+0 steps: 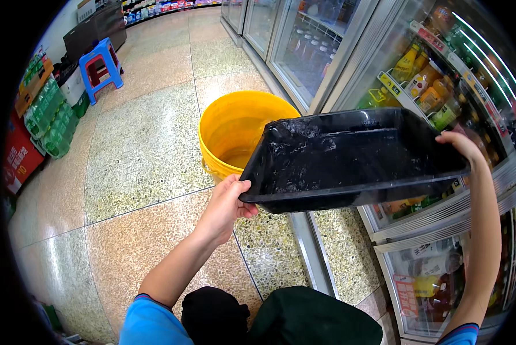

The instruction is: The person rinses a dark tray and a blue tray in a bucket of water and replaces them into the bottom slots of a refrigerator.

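Note:
Between my hands is a black plastic tray point(340, 159), wet inside, with water running towards its far left corner. That corner overlaps the rim of a yellow bucket point(228, 112), which stands on the floor and has shallow liquid at its bottom. My left hand point(230, 200) grips the tray's near left corner, thumb on top of the rim. At the right end, my right hand point(460, 146) holds the rim, its fingers mostly hidden behind the tray wall. The tray looks tilted down towards the bucket.
Glass-door drink coolers point(309, 47) line the right side, with bottles point(430, 90) on shelves close to my right arm. A metal floor track point(312, 254) runs below the tray. At left are a blue plastic stool point(100, 67) and stacked packs of green bottles point(55, 116).

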Tool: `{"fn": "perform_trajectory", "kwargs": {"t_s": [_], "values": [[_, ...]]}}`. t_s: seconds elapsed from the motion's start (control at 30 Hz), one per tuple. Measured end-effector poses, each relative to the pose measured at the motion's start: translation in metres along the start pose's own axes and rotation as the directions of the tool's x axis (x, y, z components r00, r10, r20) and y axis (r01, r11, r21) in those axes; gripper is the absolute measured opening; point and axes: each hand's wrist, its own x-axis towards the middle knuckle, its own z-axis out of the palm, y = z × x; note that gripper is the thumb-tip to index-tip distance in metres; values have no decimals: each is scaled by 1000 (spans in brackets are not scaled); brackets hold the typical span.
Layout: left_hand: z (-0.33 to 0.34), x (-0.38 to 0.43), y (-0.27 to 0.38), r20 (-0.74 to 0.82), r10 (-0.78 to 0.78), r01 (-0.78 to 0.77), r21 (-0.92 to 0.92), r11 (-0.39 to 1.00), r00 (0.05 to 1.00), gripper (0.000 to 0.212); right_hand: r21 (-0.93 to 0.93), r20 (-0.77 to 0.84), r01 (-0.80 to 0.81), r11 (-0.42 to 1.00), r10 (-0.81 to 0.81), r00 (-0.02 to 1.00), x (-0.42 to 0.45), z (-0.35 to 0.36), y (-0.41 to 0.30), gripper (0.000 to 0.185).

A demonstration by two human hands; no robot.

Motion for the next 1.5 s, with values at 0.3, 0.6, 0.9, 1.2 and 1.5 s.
{"fn": "perform_trajectory", "kwargs": {"t_s": [0.3, 0.6, 0.9, 1.2, 1.5], "values": [[2, 16, -26, 98, -60, 76, -175, 982, 993, 16, 165, -47, 149, 975, -143, 989, -15, 22, -97, 14], [14, 32, -49, 251, -221, 265, -156, 952, 943, 22, -47, 18, 574, 818, -574, 819, -47, 66, -189, 21], [22, 49, -80, 411, -131, 309, -403, 861, 902, 9, -437, -22, 764, 475, -855, 519, -151, 189, -236, 23], [33, 52, -89, 509, -94, 328, -393, 859, 856, 17, -846, 482, 41, -532, -794, -372, -148, 219, -237, 19], [33, 53, -96, 543, -88, 358, -415, 837, 835, 17, -875, 385, 197, -442, -882, -272, -168, 251, -215, 21]]}}
